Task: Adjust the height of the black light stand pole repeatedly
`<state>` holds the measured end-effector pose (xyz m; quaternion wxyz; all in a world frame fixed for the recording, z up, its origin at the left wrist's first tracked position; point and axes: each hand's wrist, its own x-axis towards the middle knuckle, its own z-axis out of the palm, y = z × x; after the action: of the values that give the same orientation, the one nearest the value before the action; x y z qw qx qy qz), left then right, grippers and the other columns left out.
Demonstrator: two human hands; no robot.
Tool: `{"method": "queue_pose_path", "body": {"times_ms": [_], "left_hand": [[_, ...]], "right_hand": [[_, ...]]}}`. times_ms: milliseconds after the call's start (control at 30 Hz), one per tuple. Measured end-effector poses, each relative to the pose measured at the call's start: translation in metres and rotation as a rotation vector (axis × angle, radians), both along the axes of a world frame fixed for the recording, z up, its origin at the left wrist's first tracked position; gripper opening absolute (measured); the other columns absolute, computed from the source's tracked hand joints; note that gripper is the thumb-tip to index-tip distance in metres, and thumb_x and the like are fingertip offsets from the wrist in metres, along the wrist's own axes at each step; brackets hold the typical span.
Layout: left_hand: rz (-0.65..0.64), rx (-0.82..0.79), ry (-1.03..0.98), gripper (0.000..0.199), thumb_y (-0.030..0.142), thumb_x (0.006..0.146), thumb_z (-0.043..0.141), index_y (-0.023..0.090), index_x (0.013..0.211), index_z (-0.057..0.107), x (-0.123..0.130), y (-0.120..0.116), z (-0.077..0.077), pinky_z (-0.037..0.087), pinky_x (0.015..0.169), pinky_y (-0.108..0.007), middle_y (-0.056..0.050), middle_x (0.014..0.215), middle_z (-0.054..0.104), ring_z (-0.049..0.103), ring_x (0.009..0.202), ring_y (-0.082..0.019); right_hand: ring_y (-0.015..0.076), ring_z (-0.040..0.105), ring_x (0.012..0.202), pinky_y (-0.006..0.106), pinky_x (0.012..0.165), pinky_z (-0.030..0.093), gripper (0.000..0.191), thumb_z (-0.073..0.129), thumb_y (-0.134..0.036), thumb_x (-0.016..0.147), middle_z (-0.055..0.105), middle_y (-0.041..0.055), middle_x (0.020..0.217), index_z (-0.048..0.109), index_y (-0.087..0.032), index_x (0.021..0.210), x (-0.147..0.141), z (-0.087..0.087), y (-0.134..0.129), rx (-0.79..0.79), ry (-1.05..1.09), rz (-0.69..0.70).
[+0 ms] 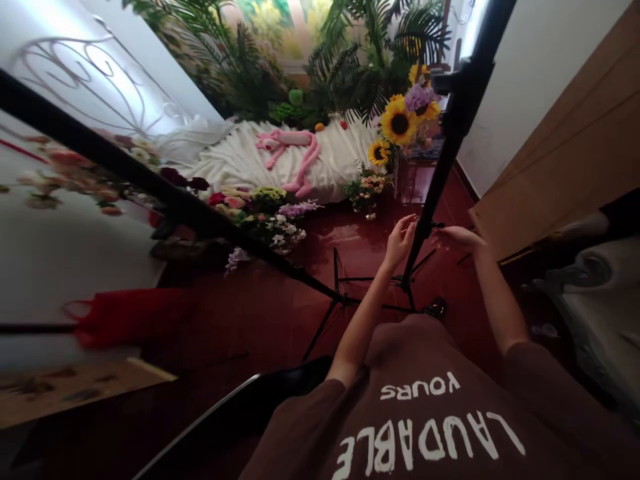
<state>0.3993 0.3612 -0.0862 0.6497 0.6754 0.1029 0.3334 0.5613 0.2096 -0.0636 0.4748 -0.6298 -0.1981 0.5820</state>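
Two black stands rise from the floor. The right pole (440,160) passes between my two hands. On its left side, my left hand (400,241) is raised with loosely bent fingers apart, the fingertips close to the pole; I cannot tell whether they touch it. To the right, my right hand (456,237) has its fingers loosely spread just below a small black knob (438,225) on the pole, and no grip on it shows. Another black pole (215,223) slants from the upper left down to its folding legs (341,299).
A white-draped bench (335,157) holds a pink plush toy (300,139). Sunflowers (399,122) and palm leaves stand behind. Other flowers (285,230) line its front. A red bag (130,317) is at left, a brown board (560,147) at right, and a shoe (436,307) beside the stand legs.
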Motion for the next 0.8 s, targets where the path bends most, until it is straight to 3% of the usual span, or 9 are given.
{"method": "queue_pose_path", "body": {"times_ms": [133, 300, 467, 600, 733, 800], "left_hand": [[-0.018, -0.001, -0.062, 0.05, 0.059, 0.093, 0.055, 0.022, 0.127, 0.06, 0.037, -0.009, 0.004, 0.053, 0.092, -0.031, -0.012, 0.126, 0.068, 0.067, 0.109, -0.018], [-0.026, -0.023, -0.015, 0.055, 0.07, 0.093, 0.043, 0.022, 0.112, 0.063, 0.065, -0.016, -0.002, 0.049, 0.063, -0.026, -0.005, 0.091, 0.069, 0.061, 0.07, -0.013], [-0.018, -0.044, -0.012, 0.058, 0.077, 0.09, 0.039, 0.023, 0.1, 0.059, 0.072, -0.018, -0.005, 0.045, 0.059, -0.026, -0.001, 0.079, 0.062, 0.055, 0.062, -0.012], [0.058, -0.023, 0.008, 0.059, 0.078, 0.09, 0.035, 0.023, 0.09, 0.055, 0.073, -0.023, -0.004, 0.044, 0.061, -0.026, -0.001, 0.076, 0.06, 0.054, 0.062, -0.012], [0.107, -0.023, 0.011, 0.059, 0.079, 0.09, 0.033, 0.023, 0.088, 0.052, 0.074, -0.03, -0.003, 0.043, 0.062, -0.026, -0.001, 0.076, 0.059, 0.053, 0.062, -0.012], [0.123, -0.031, 0.012, 0.059, 0.079, 0.09, 0.033, 0.023, 0.088, 0.052, 0.074, -0.032, -0.004, 0.043, 0.061, -0.027, -0.001, 0.076, 0.059, 0.052, 0.062, -0.012]], "right_hand": [[0.0146, 0.065, 0.065, 0.021, 0.047, 0.044, 0.03, 0.05, -0.03, 0.098, 0.075, 0.0122, 0.09, 0.068, -0.012, 0.115, 0.033, 0.011, -0.005, -0.094, 0.022, 0.005], [0.0107, 0.062, 0.064, 0.015, 0.037, 0.033, 0.032, 0.036, -0.019, 0.099, 0.071, 0.0071, 0.084, 0.066, -0.014, 0.108, 0.04, 0.01, -0.003, -0.055, 0.184, -0.053], [0.0101, 0.06, 0.062, 0.013, 0.037, 0.031, 0.035, 0.039, -0.038, 0.104, 0.069, 0.0061, 0.08, 0.066, -0.016, 0.101, 0.052, -0.001, 0.002, -0.06, 0.201, -0.021], [0.0079, 0.057, 0.058, 0.013, 0.042, 0.037, 0.025, 0.056, -0.035, 0.097, 0.069, 0.0066, 0.08, 0.069, -0.014, 0.094, 0.067, 0.002, 0.008, -0.078, 0.041, 0.075], [0.0105, 0.061, 0.067, 0.017, 0.052, 0.045, 0.019, 0.076, -0.029, 0.081, 0.069, 0.0052, 0.083, 0.067, -0.015, 0.09, 0.07, 0.023, 0.01, 0.041, -0.227, 0.256], [0.0126, 0.061, 0.069, 0.02, 0.056, 0.046, 0.02, 0.079, -0.025, 0.075, 0.068, 0.0025, 0.08, 0.063, -0.018, 0.086, 0.06, 0.032, 0.01, 0.106, -0.441, 0.266]]}}
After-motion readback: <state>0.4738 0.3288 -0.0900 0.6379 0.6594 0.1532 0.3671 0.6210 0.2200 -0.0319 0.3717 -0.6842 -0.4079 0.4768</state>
